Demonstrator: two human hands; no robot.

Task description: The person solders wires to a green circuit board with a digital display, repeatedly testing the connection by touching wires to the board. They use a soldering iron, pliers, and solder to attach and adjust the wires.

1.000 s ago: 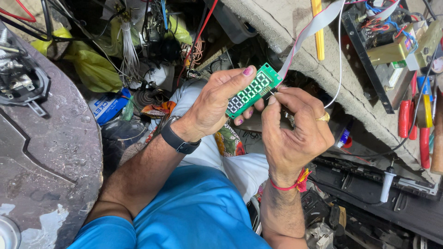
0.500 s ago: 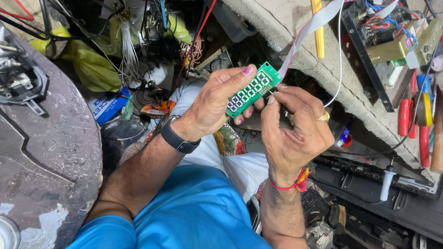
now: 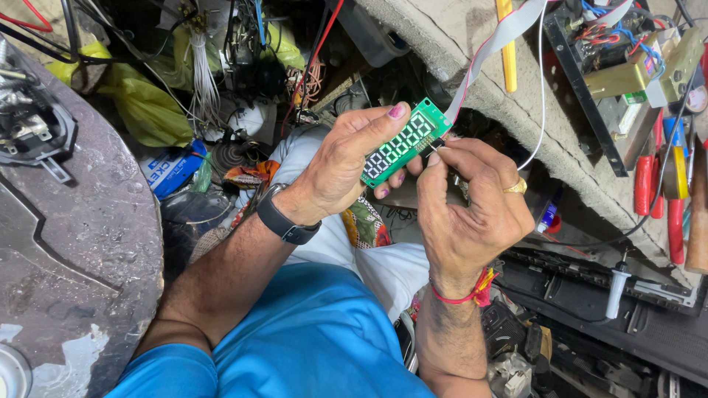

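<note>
My left hand (image 3: 343, 163) grips a small green circuit board with a row of digit displays (image 3: 404, 142), held up in front of me. A grey ribbon cable (image 3: 495, 40) runs from the board's upper end up and to the right. My right hand (image 3: 472, 210) is closed, pinching a thin dark tool at the board's right edge; the tip is mostly hidden by my fingers. A black band sits on my left wrist and a red thread on my right wrist.
A rough grey bench edge (image 3: 472, 44) crosses the upper right, with a yellow-handled tool (image 3: 507, 44), red-handled pliers (image 3: 649, 177) and a wired electronics unit (image 3: 627, 66). A dark round metal surface (image 3: 81, 243) lies left. Tangled wires, yellow bags and a blue box clutter the floor.
</note>
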